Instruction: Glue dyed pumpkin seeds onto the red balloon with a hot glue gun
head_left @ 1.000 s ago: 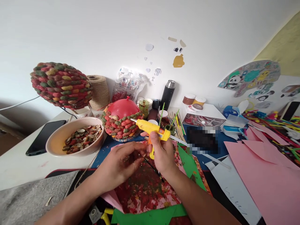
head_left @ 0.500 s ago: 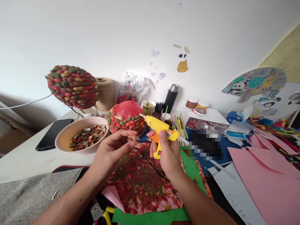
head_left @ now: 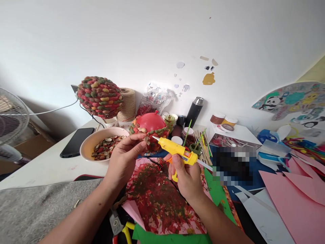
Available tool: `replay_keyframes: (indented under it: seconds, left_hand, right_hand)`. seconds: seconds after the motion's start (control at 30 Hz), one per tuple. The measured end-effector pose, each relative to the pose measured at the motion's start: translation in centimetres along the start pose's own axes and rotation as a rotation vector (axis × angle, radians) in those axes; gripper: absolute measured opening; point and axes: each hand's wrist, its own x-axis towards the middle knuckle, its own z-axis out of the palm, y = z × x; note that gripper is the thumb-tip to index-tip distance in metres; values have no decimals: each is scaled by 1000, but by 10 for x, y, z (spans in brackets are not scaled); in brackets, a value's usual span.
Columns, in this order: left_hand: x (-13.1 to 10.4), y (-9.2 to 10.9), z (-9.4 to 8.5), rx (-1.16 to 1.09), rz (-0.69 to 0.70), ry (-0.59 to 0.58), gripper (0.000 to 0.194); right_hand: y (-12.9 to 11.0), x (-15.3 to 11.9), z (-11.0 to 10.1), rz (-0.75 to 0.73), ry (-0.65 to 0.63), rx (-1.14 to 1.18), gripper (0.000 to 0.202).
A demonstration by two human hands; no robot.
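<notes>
Faces a white tabletop [head_left: 58,166] with a red balloon [head_left: 152,121] ringed in painted shells [head_left: 161,131]. Grips a yellow glue gun [head_left: 172,147] in the curled right hand [head_left: 186,173]. Pinches a small shell [head_left: 147,140] in the left hand [head_left: 124,156], before the balloon, just beside the nozzle [head_left: 155,138].

Glue gun [head_left: 176,149]: I'm holding one
Shell [head_left: 147,140]: I'm pinching one
Balloon [head_left: 151,122]: I'm seeing one
Bowl [head_left: 87,148]: I'm seeing one
</notes>
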Motion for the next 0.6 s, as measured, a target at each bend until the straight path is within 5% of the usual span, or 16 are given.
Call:
replay_keyframes:
  seconds: [0.6]
  left_hand:
    - [-3, 3, 2, 16, 35, -37, 39]
  right_hand:
    - [-4, -3, 3, -50, -4, -181, 67]
